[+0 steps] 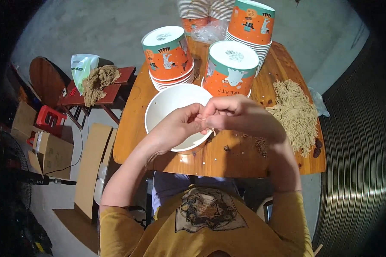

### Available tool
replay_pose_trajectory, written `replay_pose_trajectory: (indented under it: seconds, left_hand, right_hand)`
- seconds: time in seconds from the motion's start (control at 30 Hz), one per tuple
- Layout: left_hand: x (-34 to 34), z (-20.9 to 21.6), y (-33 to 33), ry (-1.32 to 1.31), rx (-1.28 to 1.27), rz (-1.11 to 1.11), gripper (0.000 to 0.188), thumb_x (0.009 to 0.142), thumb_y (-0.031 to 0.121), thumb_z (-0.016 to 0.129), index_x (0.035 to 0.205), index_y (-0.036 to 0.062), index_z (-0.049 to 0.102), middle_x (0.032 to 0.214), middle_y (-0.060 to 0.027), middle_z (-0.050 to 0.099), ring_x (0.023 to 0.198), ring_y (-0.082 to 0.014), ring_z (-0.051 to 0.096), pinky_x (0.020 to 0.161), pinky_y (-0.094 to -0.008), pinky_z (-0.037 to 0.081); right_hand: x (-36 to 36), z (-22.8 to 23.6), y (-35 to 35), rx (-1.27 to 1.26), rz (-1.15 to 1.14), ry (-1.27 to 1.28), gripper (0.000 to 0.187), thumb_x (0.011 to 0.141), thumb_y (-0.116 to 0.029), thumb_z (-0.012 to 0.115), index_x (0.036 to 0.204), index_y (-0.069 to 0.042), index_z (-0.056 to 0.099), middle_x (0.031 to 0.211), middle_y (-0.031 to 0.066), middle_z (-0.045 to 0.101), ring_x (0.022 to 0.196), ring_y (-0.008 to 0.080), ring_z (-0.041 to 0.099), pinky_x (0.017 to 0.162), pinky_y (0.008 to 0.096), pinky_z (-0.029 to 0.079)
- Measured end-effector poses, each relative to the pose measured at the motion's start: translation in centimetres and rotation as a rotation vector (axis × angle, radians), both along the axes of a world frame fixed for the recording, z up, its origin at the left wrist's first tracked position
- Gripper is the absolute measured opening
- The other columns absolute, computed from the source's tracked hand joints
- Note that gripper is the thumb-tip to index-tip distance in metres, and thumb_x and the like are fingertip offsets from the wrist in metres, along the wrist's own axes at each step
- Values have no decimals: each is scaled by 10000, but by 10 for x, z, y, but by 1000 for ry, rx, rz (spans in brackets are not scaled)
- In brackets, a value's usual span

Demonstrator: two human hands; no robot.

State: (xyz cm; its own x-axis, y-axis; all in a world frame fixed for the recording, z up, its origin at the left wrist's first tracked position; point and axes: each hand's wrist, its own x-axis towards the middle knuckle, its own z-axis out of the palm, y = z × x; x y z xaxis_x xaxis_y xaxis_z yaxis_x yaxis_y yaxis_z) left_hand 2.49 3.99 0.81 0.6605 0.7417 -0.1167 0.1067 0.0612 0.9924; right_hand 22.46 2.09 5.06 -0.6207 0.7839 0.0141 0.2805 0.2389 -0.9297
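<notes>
Over the right rim of a tipped white paper bucket (165, 105), my two hands meet with fingertips together. My left hand (178, 124) is closed in a pinch at the rim. Just beside it, my right hand (238, 113) has its thumb and bent fingers pressed together. A short piece of tan cord (213, 132) pokes out below the fingertips, and both hands seem to grip it. The rest of the cord is hidden by my fingers. The bucket's open mouth faces up toward me, showing its plain white inside.
Upside-down orange and green printed buckets stand stacked at the left (167, 58), middle (231, 68) and back right (251, 25) of the wooden table (133, 137). A heap of tan cords (294, 115) lies at the right. More cords (99, 81) rest on a red bench (126, 75).
</notes>
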Motion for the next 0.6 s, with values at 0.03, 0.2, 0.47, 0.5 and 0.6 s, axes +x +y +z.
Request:
replay_pose_trajectory:
  seconds: [0.03, 0.2, 0.47, 0.5, 0.6]
  left_hand:
    - [0, -2, 1, 31, 59, 7, 167, 929, 116, 548, 1053, 4, 547, 866, -25, 579, 795, -95, 529, 760, -241, 447]
    - [5, -9, 4, 133, 217, 48, 127, 930, 118, 540, 1007, 18, 553, 856, -46, 581, 796, -92, 523, 742, -247, 440]
    - [18, 0, 3, 86, 25, 22, 222, 916, 101, 511, 1119, 17, 543, 843, -13, 540, 769, -84, 485, 711, -234, 427]
    - [19, 3, 1, 49, -26, 5, 215, 917, 101, 509, 1108, 9, 545, 847, 2, 531, 749, -69, 486, 685, -209, 417]
    - [14, -6, 7, -26, -76, -83, 191, 915, 116, 540, 1068, 3, 559, 840, 1, 536, 715, -58, 481, 650, -195, 412]
  right_hand:
    - [-2, -1, 1, 1, 0, 0, 252, 891, -288, 585, 874, -38, 609, 729, -8, 572, 640, 65, 528, 569, 235, 446]
    - [-5, 5, -3, -140, -78, 34, 172, 871, -189, 593, 879, -23, 637, 819, 11, 637, 783, 72, 557, 697, 225, 434]
    - [-1, -14, 11, -91, -195, 113, 173, 892, -185, 582, 891, -16, 618, 726, -18, 582, 673, 51, 517, 596, 212, 403]
    - [1, -22, 16, -133, -236, 208, 177, 902, -186, 578, 887, -12, 611, 709, -23, 569, 643, 44, 500, 574, 207, 390]
    - [4, -41, 21, -11, -335, 254, 147, 910, -153, 575, 877, -13, 602, 703, -53, 532, 620, 12, 443, 547, 179, 354]
